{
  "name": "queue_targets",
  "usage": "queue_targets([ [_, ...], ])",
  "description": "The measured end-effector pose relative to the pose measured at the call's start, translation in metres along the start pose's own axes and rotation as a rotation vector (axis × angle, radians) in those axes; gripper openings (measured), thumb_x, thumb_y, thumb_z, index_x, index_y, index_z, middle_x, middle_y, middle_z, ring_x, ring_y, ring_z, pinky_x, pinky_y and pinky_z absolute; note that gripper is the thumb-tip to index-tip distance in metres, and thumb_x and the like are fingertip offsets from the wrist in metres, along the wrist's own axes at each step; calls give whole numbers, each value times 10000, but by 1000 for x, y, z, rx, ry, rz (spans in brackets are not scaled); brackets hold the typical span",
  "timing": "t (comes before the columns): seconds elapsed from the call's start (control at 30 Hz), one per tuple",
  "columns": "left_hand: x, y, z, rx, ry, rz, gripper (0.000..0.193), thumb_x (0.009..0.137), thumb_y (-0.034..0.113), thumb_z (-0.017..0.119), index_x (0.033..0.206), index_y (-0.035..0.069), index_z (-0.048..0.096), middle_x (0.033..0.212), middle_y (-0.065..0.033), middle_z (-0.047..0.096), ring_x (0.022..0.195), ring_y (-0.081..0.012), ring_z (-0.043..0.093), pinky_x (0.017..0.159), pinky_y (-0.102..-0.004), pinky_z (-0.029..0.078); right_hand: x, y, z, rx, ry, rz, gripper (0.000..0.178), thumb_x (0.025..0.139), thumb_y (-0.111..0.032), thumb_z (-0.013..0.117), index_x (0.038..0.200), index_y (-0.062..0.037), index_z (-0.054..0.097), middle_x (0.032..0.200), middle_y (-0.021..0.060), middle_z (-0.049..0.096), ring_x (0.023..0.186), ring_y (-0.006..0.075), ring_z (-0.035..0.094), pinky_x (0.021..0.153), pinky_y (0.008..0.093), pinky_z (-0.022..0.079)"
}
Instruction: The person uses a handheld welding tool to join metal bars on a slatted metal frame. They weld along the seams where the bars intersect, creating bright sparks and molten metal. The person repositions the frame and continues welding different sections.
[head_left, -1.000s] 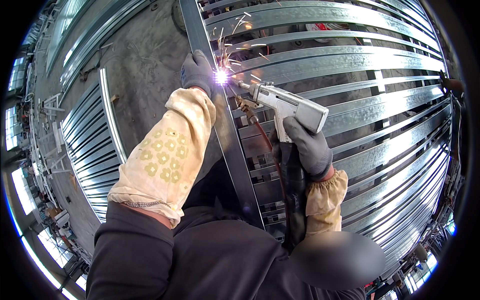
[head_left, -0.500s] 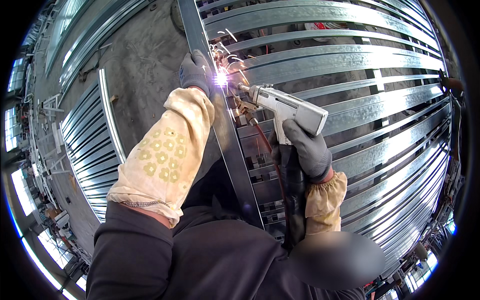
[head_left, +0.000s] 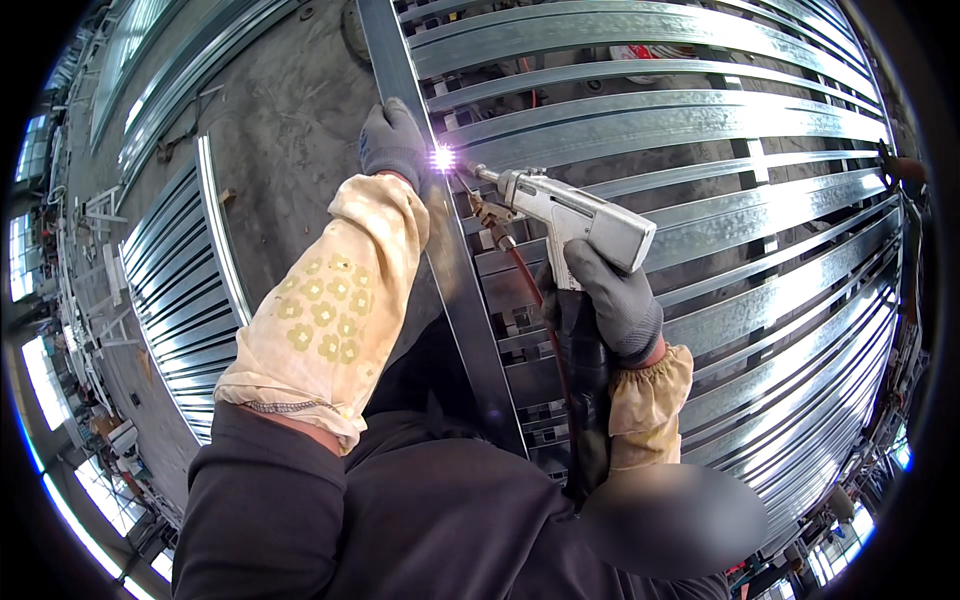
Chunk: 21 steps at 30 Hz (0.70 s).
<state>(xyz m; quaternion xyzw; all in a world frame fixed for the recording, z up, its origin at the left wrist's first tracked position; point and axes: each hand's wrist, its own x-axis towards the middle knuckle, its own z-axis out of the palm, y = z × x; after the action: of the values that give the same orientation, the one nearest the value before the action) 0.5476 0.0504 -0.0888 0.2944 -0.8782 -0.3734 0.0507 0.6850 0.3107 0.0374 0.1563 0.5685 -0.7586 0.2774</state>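
Note:
A silver handheld welding gun (head_left: 600, 225) is in my gloved right hand (head_left: 622, 305), its fingers wrapped around the grip. The nozzle points left at a small bright violet-white glow on a long metal rail (head_left: 465, 300). Beneath the nozzle sits a brass wire feeder (head_left: 492, 218), with a reddish hose (head_left: 535, 285) running down from it. A thick black cable (head_left: 583, 390) hangs from the grip. Just left of the glow, my gloved left hand (head_left: 392, 140) is closed on the rail's edge; its fingertips are partly hidden. Shiny metal slats (head_left: 660, 115) meet the rail from the right.
Another slatted metal frame (head_left: 180, 285) lies at the left on the grey floor (head_left: 270, 130). Long metal profiles (head_left: 185, 85) stretch across the upper left. Under the slats, a red and white item (head_left: 640, 58) shows at the top.
The spray of orange sparks above the weld spot is gone, leaving a smaller glow. Both hands and the welding gun hold nearly the same place.

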Motion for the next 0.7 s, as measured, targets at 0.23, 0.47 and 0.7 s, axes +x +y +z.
queue_targets([
  [0.23,0,1,0,-22,-15,-8,488,996,394,405,1026,-17,667,1001,-282,677,993,-477,623,865,-523,478,0,0,-1,-2,-10,2,318,1014,-272,561,1050,40,612,778,108,665,592,160,645,506,279,518],
  [0.47,0,-1,2,-42,-15,-21,483,999,392,404,1029,-15,662,1005,-281,679,998,-478,624,870,-520,480,-2,-1,-1,-21,-15,-18,310,1012,-270,562,1040,33,619,777,102,665,594,158,648,508,275,515],
  [0.7,1,-2,2,-25,-5,0,480,999,391,406,1026,-14,662,1003,-282,678,992,-477,625,867,-521,481,-3,-2,-1,-15,-13,17,314,1013,-276,558,1018,31,622,774,102,669,575,166,648,497,280,519],
])
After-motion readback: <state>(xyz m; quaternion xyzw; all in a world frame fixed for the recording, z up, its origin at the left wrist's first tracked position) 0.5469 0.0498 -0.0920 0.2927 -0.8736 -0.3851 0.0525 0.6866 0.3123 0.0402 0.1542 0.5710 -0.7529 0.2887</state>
